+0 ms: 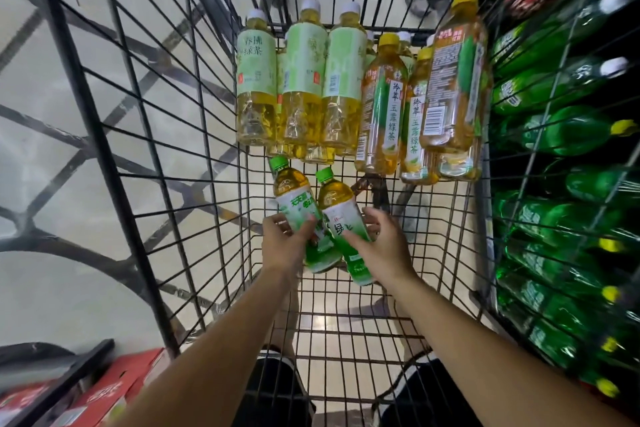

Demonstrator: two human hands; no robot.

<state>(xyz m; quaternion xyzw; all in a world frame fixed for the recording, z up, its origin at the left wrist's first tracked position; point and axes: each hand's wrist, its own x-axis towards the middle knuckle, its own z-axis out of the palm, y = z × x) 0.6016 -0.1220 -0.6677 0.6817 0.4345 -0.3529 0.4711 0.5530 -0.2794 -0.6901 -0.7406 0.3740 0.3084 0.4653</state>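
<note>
A shop – wire trolley (pixel 162 184), shelved soda bottles (pixel 568 135)

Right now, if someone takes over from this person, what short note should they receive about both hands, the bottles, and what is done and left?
The left hand grips the left green-capped bottle; the right hand grips the right green-capped bottle, both low inside the cart. Whether they touch its floor, I cannot tell.
Done: white-capped bottles and yellow-capped bottles lie packed at the far end.
Left: probably lay these two down beside them and let go.
</note>
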